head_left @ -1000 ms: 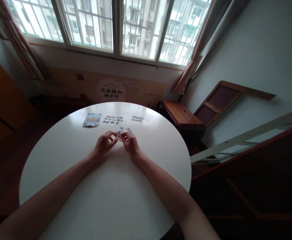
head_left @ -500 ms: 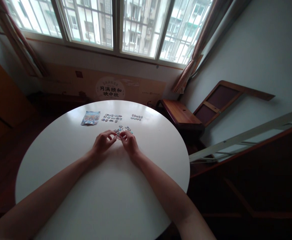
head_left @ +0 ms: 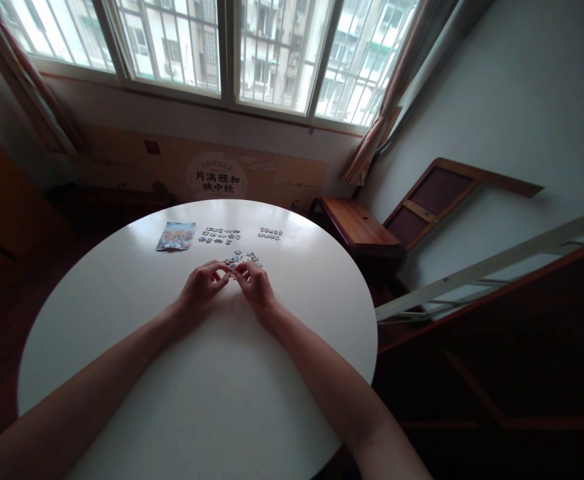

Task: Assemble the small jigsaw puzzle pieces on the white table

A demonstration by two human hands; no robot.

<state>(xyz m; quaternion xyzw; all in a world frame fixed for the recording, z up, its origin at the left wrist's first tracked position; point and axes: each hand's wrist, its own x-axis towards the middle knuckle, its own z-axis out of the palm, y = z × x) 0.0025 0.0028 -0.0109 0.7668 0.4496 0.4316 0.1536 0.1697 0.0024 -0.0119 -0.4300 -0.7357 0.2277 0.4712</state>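
Both hands meet over the middle of a round white table (head_left: 187,387). My left hand (head_left: 205,283) is closed in a pinch, thumb against forefinger, at the near side of a loose pile of jigsaw puzzle pieces (head_left: 252,257). My right hand (head_left: 255,283) pinches just beside it, the fingertips of both almost touching. Whatever lies between the fingertips is tiny and mostly hidden, probably a puzzle piece. Beyond the pile, several puzzle pieces (head_left: 221,234) lie in rows. A smaller group of pieces (head_left: 271,233) sits to their right.
A printed picture sheet (head_left: 176,237) lies at the table's far left. Behind the table are a poster board (head_left: 282,173) and barred windows (head_left: 272,60). A wooden bench (head_left: 357,223) stands past the far right edge, with a wooden chair part (head_left: 435,197) against the wall.
The view has shifted slightly, so the table and its contents appear a little further left. Both hands stay pinched together at the pile, with only small finger movement.
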